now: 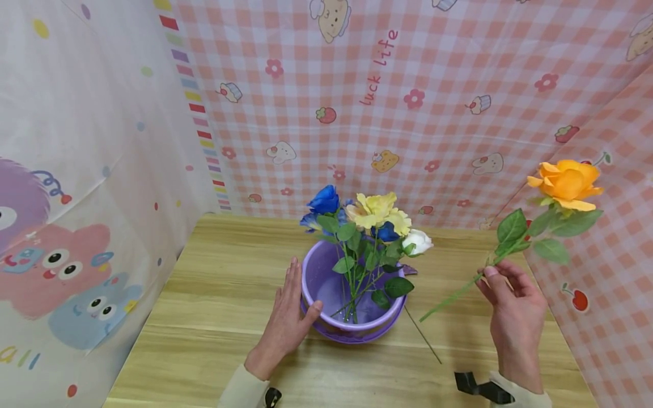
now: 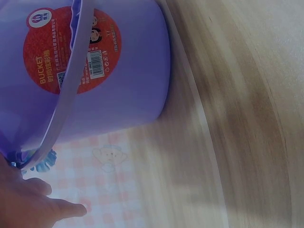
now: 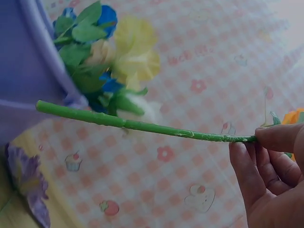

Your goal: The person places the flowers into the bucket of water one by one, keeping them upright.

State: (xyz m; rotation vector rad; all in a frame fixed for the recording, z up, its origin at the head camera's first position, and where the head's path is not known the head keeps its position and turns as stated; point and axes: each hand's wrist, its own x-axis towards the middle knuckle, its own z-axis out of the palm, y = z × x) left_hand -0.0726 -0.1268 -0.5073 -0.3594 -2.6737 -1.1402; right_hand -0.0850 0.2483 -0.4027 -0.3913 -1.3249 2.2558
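My right hand pinches the green stem of an orange rose between thumb and fingers, right of the bucket. The bare stem end points down and left; in the right wrist view the stem reaches toward the bucket. My left hand, fingers straight, lies against the left side of the purple bucket. Inside the bucket stand blue flowers, a yellow flower and a white rose, leaning on its back right rim. The left wrist view shows the bucket's red label and handle.
A purple flower lies on the wooden table, partly hidden by the bucket in the head view. Its thin stem shows at the bucket's front right. A pink checked cloth hangs behind; a white printed cloth hangs left.
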